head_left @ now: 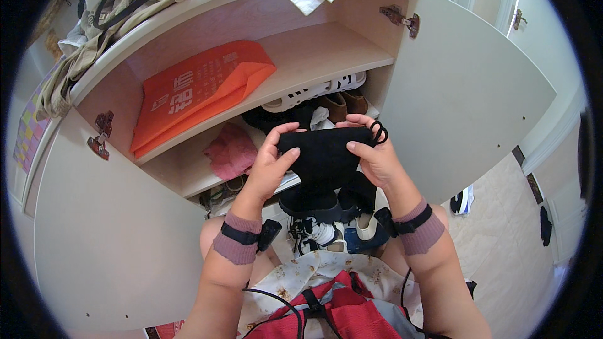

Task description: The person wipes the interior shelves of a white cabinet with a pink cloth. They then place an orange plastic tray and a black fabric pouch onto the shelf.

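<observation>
Between my two hands I hold a black cloth pouch [330, 153] with a looped black cord at its right end. My left hand [277, 157] pinches its left side, thumb in front and fingers behind. At the right side my right hand [372, 150] grips it the same way, with the cord loops [378, 133] by its fingers. Below the pouch hang or stand dark shoes [313, 207]; the pouch partly hides them. Behind it, on the lower cabinet shelf, lie a crumpled pink cloth [231, 150], white slotted sandals [315, 92] and brown shoes [341, 103].
Open cabinet doors stand on the left [118, 226] and right [461, 89]. An orange printed bag [202, 89] lies on the upper shelf [325, 47]. Clothes [155, 0] drape over the cabinet top. Several shoes [320, 233] sit between my knees; another shoe [461, 201] is on the tiled floor [499, 226].
</observation>
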A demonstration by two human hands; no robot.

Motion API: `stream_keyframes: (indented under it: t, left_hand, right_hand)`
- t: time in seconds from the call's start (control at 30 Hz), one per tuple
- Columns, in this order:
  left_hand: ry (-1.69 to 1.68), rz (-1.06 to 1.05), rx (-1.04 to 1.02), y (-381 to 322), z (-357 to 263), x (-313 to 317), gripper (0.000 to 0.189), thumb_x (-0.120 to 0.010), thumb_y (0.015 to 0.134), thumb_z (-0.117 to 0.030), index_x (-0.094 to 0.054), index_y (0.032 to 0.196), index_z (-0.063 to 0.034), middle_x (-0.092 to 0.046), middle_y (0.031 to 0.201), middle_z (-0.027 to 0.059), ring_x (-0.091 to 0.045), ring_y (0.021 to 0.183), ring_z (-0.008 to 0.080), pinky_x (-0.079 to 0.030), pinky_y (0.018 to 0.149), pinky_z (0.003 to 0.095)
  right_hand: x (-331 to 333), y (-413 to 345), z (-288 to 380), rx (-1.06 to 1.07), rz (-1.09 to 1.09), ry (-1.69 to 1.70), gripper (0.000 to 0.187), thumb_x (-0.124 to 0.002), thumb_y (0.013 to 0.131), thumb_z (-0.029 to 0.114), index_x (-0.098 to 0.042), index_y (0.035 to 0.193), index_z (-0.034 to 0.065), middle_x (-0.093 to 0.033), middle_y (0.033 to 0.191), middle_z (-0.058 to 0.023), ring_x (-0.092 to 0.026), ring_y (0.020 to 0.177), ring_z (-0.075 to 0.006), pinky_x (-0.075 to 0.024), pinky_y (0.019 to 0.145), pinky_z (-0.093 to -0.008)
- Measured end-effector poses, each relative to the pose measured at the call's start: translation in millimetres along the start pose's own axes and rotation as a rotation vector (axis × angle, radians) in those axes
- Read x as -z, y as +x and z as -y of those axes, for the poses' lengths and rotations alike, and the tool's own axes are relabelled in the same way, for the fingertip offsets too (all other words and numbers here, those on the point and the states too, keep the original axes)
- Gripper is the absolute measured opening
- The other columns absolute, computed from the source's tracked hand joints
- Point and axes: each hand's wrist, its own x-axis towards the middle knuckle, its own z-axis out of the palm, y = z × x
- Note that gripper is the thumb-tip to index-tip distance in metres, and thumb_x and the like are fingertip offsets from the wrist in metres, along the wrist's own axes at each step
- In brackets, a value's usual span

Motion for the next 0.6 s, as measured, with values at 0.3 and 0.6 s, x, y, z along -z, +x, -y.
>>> stream_keyframes:
  t: [0.3,0.6]
  left_hand:
    - [0.012,-0.051,-0.110,0.2,4.3,0.8,0.067,-0.057,0.086,0.002,-0.029,0.147,-0.0055,-0.048,0.137,0.0155,-0.051,0.120,0.0225,-0.039,0.105,0.0349]
    - [-0.071,-0.120,-0.046,3.1,1.1,2.6,0.059,-0.049,0.087,0.008,-0.036,0.144,-0.0034,-0.058,0.127,0.0138,-0.057,0.112,0.0194,-0.043,0.101,0.0321]
  right_hand:
    - [-5.4,-1.8,5.4,0.011,0.067,0.056,0.051,-0.064,0.082,-0.002,-0.046,0.130,0.0032,-0.057,0.124,-0.0151,-0.056,0.113,-0.0240,-0.0459,0.099,-0.0381]
    - [0.7,2.8,8.0,0.030,0.075,0.243,0.041,-0.052,0.095,0.008,-0.041,0.134,0.0029,-0.057,0.126,-0.0196,-0.058,0.114,-0.0272,-0.0477,0.099,-0.0402]
